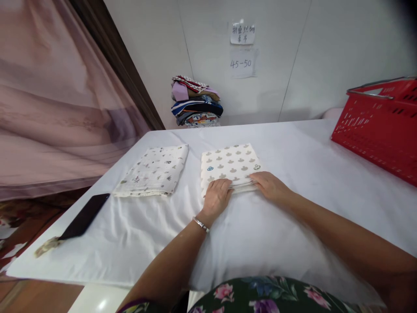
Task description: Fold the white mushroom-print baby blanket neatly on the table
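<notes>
A folded white cloth (230, 163) with a grey repeating print and a few blue and green motifs lies flat in front of me. My left hand (217, 196), with a silver bracelet at the wrist, closes over the near edge toward its left side. At the near right corner my right hand (269, 184) grips the same edge, thumb and fingers together. Several layers show along that edge between the hands. Parts of both hands' fingertips are hidden. To the left lies a second folded cloth (153, 170), white with small scattered prints, touched by neither hand.
The white-covered table (312, 174) carries a black phone (85, 216) with a strap at its left edge. A stack of folded fabrics (197, 102) stands at the back by the wall. On the right is a red plastic basket (379, 134). A pink curtain (65, 100) hangs left.
</notes>
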`<action>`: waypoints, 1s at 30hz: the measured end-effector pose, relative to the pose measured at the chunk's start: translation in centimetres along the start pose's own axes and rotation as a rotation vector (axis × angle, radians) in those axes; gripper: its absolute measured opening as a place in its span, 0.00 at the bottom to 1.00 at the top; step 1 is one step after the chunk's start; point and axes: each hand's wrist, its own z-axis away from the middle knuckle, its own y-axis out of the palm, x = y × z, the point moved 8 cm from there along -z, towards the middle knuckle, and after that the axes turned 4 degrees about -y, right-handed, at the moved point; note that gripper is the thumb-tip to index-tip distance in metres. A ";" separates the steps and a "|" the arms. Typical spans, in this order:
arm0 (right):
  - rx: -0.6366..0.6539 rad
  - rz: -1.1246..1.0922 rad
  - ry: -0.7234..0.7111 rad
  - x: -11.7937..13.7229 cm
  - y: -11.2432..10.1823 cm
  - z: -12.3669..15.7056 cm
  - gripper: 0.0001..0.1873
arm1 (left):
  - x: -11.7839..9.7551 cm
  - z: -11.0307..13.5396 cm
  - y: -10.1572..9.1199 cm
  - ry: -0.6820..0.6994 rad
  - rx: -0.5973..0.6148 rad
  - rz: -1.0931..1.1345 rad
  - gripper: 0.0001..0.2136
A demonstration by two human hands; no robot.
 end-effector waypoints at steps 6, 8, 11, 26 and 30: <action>0.023 -0.007 -0.019 -0.2 0.2 -0.4 0.17 | 0.3 -0.3 0.0 -0.027 0.001 -0.047 0.07; 0.046 -0.014 -0.009 -0.2 0.2 -0.5 0.17 | 0.3 -0.3 0.1 -0.033 0.013 -0.058 0.05; 0.069 -0.021 -0.022 0.0 -0.1 -0.5 0.16 | 0.5 -0.3 0.3 -0.047 0.023 -0.061 0.04; 0.058 0.045 0.016 -0.8 -0.4 -0.1 0.15 | -0.4 0.1 0.2 0.036 0.006 -0.067 0.05; 0.089 0.010 -0.067 -0.1 -0.6 0.0 0.15 | -0.5 0.0 0.4 0.035 0.042 -0.085 0.05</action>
